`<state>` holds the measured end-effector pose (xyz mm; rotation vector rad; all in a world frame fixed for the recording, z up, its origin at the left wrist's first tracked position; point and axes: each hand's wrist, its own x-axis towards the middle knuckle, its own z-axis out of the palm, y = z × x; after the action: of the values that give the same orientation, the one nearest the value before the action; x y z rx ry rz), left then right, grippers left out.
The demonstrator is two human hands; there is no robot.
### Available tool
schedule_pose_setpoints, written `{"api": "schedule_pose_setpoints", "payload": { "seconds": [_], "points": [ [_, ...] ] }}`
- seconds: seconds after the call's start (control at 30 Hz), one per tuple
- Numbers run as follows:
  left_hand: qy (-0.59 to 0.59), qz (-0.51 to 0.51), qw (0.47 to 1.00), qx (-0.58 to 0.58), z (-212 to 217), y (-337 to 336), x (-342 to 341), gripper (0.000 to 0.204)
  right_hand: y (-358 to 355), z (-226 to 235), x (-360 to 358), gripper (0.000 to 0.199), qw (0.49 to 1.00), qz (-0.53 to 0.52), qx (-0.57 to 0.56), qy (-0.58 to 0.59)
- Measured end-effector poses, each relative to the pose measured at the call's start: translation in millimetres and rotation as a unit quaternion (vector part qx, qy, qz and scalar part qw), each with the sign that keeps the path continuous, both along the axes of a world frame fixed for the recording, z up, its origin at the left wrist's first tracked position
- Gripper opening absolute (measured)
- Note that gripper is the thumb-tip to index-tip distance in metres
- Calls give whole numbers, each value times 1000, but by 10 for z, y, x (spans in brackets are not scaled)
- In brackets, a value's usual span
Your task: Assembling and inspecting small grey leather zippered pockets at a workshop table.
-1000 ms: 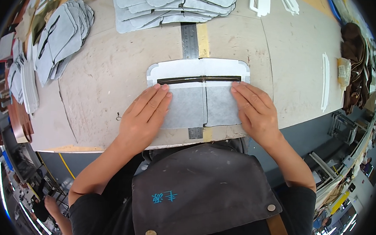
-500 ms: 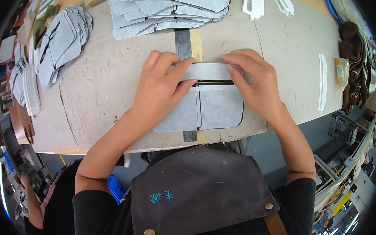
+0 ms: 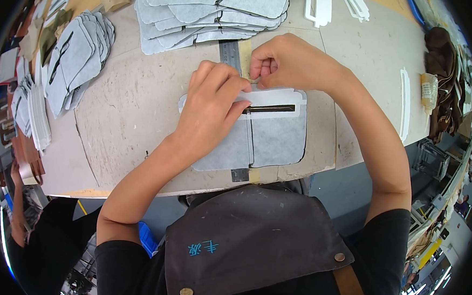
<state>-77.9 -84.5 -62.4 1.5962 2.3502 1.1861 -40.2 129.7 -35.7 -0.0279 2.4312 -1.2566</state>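
Observation:
A grey fabric-like panel [image 3: 277,142] lies flat before me, with a dark seam down its middle. Near its top edge, a white frame-shaped strip [image 3: 300,109] surrounds a narrow dark slot [image 3: 276,109]. My left hand [image 3: 212,100] holds the panel at the strip, thumb by the slot and bent fingers above it, hiding the left part. Just above the panel's top edge, my right hand [image 3: 292,64] is closed with curled fingers; whatever they may pinch is too small to tell. Under the panel runs a metal ruler [image 3: 231,55] beside a yellowish tape strip [image 3: 245,56].
A large stack of grey panels [image 3: 212,11] stands at the far side, a smaller pile [image 3: 82,57] at the left. White frame strips [image 3: 317,9] lie far right, another white strip [image 3: 404,103] nearer. A yellowish bottle [image 3: 428,93] stands by brown material [image 3: 448,79] at the right edge.
My right hand has moved left and away from me, from the strip's right end to above the panel's top edge. More of the white frame and slot shows now. My left hand stays nearly in place.

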Motion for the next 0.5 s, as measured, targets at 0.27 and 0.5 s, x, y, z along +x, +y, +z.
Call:
{"api": "schedule_pose_setpoints", "payload": {
  "seconds": [0.27, 0.5],
  "points": [
    [-287, -80, 955, -11, 384, -25, -115, 11, -103, 155, -111, 15, 991, 28, 109, -67],
    [-363, -64, 925, -88, 214, 109, -257, 7, -18, -119, 274, 12, 979, -149, -104, 88]
  ]
}}
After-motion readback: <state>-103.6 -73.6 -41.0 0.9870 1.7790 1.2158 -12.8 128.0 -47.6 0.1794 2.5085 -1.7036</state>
